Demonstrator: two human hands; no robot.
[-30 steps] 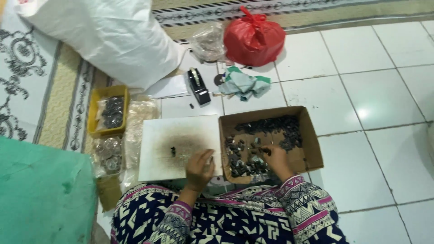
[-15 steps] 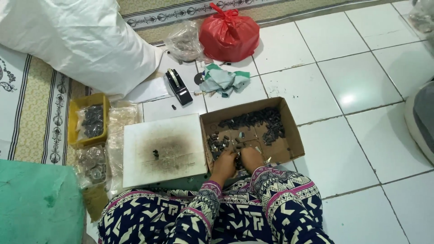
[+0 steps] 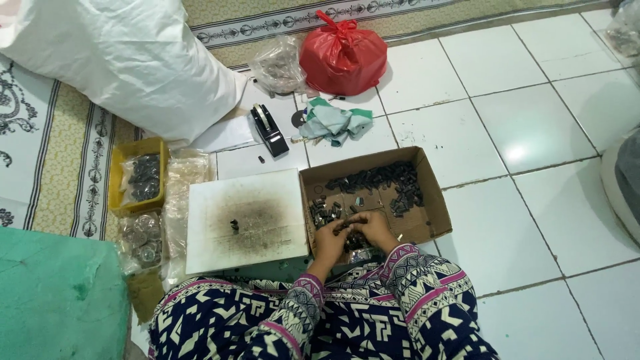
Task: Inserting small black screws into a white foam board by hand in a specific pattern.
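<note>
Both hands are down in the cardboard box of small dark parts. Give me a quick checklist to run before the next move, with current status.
1. Both hands in view: ok. Left hand and right hand meet over the near side of the cardboard box.
2. Grip on a part: cannot tell; fingers are curled among the small dark parts.
3. Box flat on the floor tiles: ok.
4. White board beside the box: ok, only one small dark piece on its sooty middle.
5. Tape dispenser out of the way: ok, beyond the board.
</note>
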